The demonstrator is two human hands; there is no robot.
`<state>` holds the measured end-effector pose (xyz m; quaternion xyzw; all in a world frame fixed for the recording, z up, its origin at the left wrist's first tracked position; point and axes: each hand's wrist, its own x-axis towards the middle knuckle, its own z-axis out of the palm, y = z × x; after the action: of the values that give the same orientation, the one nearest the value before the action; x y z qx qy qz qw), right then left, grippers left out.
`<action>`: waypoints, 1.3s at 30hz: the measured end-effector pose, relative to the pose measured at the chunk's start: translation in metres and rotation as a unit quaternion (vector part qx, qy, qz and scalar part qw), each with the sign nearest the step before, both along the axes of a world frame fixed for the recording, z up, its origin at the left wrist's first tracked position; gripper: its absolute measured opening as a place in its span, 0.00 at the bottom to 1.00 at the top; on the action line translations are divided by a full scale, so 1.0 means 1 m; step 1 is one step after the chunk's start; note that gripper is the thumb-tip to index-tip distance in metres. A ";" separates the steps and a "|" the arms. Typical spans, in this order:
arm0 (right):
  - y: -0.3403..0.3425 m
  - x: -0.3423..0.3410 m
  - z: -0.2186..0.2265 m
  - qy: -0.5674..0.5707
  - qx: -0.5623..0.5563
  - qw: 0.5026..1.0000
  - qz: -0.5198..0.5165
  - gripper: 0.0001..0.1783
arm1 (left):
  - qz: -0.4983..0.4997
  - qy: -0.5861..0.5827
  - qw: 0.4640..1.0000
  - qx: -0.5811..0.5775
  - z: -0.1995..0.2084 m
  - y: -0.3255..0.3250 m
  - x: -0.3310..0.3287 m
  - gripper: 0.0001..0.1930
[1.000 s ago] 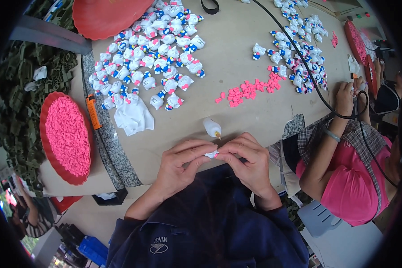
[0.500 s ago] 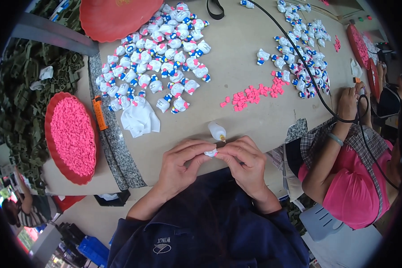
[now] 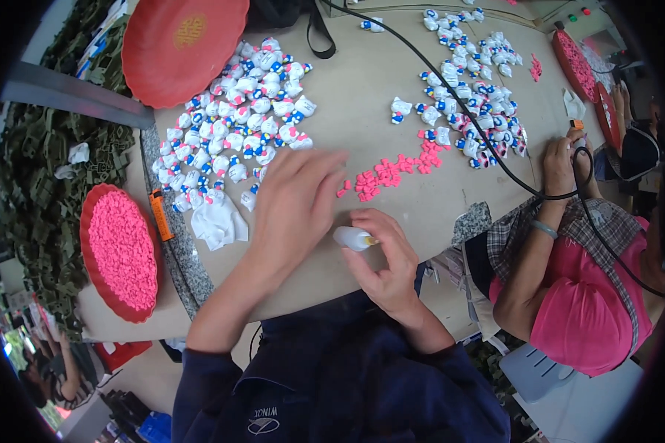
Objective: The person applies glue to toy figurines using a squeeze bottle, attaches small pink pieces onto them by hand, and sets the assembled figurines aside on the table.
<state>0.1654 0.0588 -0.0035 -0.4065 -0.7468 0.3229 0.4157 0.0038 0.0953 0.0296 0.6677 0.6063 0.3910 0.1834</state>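
Note:
My right hand (image 3: 388, 262) has its thumb and fingers around a small white squeeze bottle (image 3: 353, 238) with a yellowish tip, just above the table near its front edge. My left hand (image 3: 299, 192) reaches forward over the table, blurred by motion, beside a big cluster of small white, blue and pink figurines (image 3: 233, 122). Its fingers point towards the far right, and I cannot make out whether they hold anything. Just right of its fingertips lies a scatter of small pink pieces (image 3: 380, 177). A white cloth (image 3: 219, 221) lies left of that hand.
At the left stands a red scalloped tray (image 3: 155, 258) of pink pieces, with an orange marker-like stick (image 3: 161, 214) beside it. A larger red dish (image 3: 155, 59) sits beyond. More figurines (image 3: 488, 111) lie at right, crossed by a black cable (image 3: 451, 92), near a co-worker's hands (image 3: 561, 166).
My hands have parted from the small white piece they held together. My left hand has moved forward; my right hand has closed around the bottle and turned it slightly. The whole view has shifted.

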 end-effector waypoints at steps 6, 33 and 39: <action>-0.009 0.014 0.000 0.182 -0.129 0.973 -0.055 0.18 | -0.018 0.028 0.999 0.014 -0.036 0.105 0.044 0.13; -0.018 0.027 0.018 0.015 -0.104 0.994 0.044 0.21 | 0.020 -0.532 0.812 -0.238 -0.036 -0.103 -0.009 0.16; -0.017 0.028 0.017 0.018 -0.094 0.994 0.044 0.20 | 0.024 -0.530 0.812 -0.245 -0.036 -0.103 -0.007 0.16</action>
<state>0.1929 0.0413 0.0136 -0.4046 -0.7224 0.4169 0.3749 -0.0034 -0.0073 -0.0063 0.2753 0.5069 0.5271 0.6240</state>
